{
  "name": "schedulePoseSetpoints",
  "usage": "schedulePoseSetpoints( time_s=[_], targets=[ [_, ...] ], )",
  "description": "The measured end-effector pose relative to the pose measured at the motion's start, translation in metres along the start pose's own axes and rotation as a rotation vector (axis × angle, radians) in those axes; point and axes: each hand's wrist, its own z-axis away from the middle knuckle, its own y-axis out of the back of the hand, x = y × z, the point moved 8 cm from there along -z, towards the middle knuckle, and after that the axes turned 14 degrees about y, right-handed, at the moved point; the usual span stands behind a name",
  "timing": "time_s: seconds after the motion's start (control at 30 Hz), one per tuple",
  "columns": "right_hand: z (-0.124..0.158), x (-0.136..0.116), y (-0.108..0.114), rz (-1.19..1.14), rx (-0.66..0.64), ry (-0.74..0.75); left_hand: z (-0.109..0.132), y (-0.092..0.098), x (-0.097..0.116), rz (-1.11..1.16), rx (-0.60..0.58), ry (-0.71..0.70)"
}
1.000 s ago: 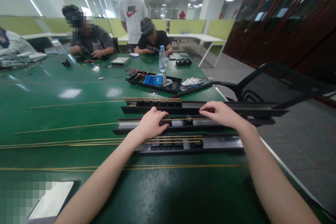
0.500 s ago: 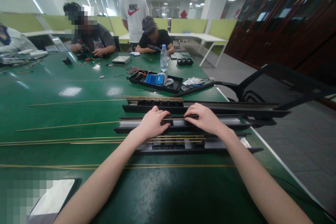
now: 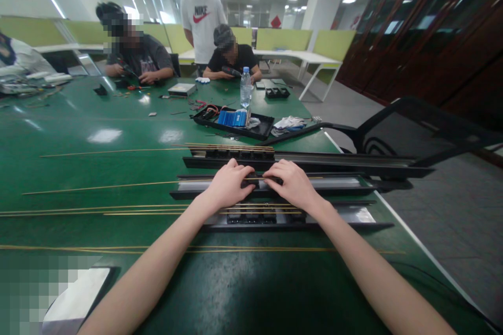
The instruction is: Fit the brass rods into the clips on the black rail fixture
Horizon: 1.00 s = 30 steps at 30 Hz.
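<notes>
My left hand (image 3: 229, 183) is closed around a small black block (image 3: 252, 180) that sits in the middle black channel (image 3: 346, 190). A thin brass-coloured rod (image 3: 118, 187) runs from the left, behind my left hand and along that channel. My right hand (image 3: 291, 182) pinches the rod just right of the block, and a short end sticks out past its fingers. Nearer to me lies another channel (image 3: 334, 227) with several black blocks (image 3: 251, 218) and rods (image 3: 157, 209) over it. Beyond my hands is a third channel (image 3: 353, 166), also holding black blocks and rods.
More rods (image 3: 275, 249) lie across the green table (image 3: 129, 131). Farther back are a black tray (image 3: 261, 128) with blue items, a water bottle (image 3: 245, 89) and gloves (image 3: 290, 124). A chair (image 3: 424, 125) stands at the right edge. Other people sit and stand across the table.
My right hand has moved left along the rod, closer to the block and my left hand. The rod's right end now shows beyond it. My left hand stays in place.
</notes>
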Motion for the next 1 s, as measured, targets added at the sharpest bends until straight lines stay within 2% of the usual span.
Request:
schedulePoseSetpoints(
  time_s=[1.0],
  targets=[
    [0.0023, 0.0028, 0.0035, -0.111, 0.07, -0.033, -0.0003, -0.0013, -0.0017, 0.011, -0.025, 0.019]
  ],
)
